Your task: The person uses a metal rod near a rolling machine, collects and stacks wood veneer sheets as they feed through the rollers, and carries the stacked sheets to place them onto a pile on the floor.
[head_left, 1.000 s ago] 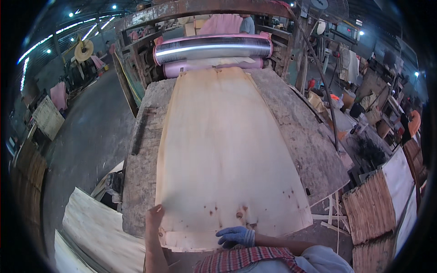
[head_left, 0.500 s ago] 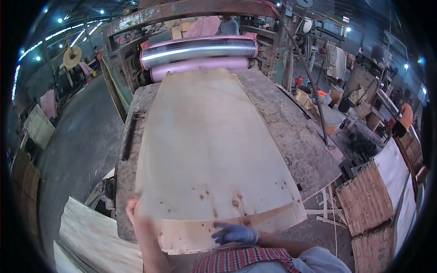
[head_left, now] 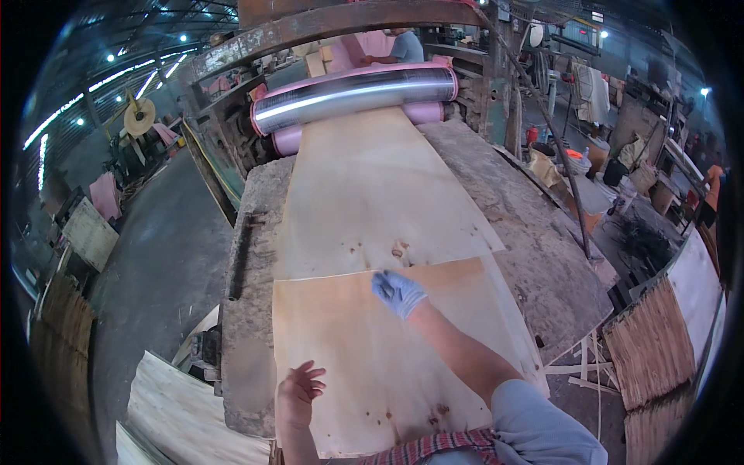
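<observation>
A thin wooden veneer sheet [head_left: 372, 190] slopes away from me, its far end between the rollers. Beneath and nearer to me lies another veneer sheet [head_left: 364, 341] with brown knots near its front edge. My right hand [head_left: 398, 294], in a pale blue glove, reaches forward with bunched fingers at the upper sheet's near edge. Bare and with fingers loosely apart, my left hand [head_left: 301, 391] hovers by the lower sheet's left side, holding nothing. Ahead spin or stand a shiny metal roller [head_left: 356, 98] and a pink roller [head_left: 422, 114] below it; their motion cannot be made out.
The worn feed table [head_left: 504, 225] extends on both sides of the sheets. More veneer [head_left: 182, 411] leans at the lower left, and stacked sheets [head_left: 651, 341] stand at the right. A person [head_left: 406, 48] is behind the rollers; another person [head_left: 712, 190] is at the far right.
The upper sheet has slid forward into the rollers, exposing the sheet beneath. My right hand has moved forward with it. My left hand has come off the sheet's left edge.
</observation>
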`<state>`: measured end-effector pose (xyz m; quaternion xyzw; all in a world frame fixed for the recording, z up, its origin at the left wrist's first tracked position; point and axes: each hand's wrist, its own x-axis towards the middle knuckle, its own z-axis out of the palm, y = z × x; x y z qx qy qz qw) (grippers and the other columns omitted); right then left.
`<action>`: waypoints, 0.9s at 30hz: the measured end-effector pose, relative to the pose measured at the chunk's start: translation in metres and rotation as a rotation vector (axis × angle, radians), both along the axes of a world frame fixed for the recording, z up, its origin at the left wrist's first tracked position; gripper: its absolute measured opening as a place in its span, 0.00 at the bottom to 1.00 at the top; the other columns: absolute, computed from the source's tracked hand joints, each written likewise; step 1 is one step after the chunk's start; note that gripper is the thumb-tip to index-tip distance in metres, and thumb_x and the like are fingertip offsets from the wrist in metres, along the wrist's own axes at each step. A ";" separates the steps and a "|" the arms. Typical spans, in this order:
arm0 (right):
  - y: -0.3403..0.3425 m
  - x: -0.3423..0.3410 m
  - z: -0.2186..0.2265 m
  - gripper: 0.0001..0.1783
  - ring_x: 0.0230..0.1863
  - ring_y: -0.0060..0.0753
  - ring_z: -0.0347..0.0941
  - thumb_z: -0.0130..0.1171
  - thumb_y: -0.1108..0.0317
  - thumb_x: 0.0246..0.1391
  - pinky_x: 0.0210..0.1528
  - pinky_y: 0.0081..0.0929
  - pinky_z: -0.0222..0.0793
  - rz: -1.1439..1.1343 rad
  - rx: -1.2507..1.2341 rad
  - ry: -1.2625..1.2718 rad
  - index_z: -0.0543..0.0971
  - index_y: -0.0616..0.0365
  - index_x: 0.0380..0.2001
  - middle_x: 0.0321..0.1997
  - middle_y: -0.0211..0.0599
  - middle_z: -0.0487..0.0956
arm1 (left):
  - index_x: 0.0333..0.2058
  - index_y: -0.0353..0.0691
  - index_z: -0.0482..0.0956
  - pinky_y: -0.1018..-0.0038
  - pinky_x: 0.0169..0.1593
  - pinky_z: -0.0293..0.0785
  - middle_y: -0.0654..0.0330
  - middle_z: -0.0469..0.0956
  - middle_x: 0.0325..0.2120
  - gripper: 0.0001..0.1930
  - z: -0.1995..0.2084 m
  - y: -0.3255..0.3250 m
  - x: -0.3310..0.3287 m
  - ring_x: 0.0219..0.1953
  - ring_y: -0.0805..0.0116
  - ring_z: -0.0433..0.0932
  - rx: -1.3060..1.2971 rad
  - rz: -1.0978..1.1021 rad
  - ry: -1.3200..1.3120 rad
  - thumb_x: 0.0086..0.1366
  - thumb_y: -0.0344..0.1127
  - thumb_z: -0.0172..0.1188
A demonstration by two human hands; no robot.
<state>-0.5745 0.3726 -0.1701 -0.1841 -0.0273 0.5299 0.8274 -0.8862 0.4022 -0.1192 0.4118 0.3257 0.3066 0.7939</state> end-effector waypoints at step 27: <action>-0.188 -0.186 0.002 0.20 0.39 0.29 0.70 0.47 0.66 0.50 0.42 0.24 0.67 0.782 -0.483 -0.391 0.64 0.62 0.46 0.39 0.39 0.72 | 0.38 0.32 0.69 0.69 0.30 0.69 0.58 0.74 0.27 0.17 -0.154 0.101 -0.145 0.26 0.65 0.73 0.298 0.044 0.440 0.50 0.34 0.51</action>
